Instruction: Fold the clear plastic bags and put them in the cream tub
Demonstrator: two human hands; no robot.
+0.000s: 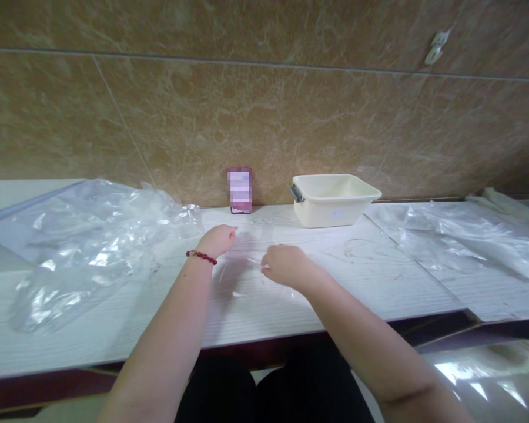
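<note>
A small clear plastic bag (242,258) lies flat on the white table (357,276) in front of me. My left hand (219,239), with a red bead bracelet at the wrist, rests on the bag's left edge with fingers curled. My right hand (284,264) presses on the bag's right edge, fingers bent as in a pinch. The bag is thin and hard to see against the table.
A heap of clear plastic bags (92,241) lies at the left. A cream plastic tub (332,200) stands at the back against the brown tiled wall. A small purple box (240,190) leans on the wall. More clear plastic (462,235) covers the right side.
</note>
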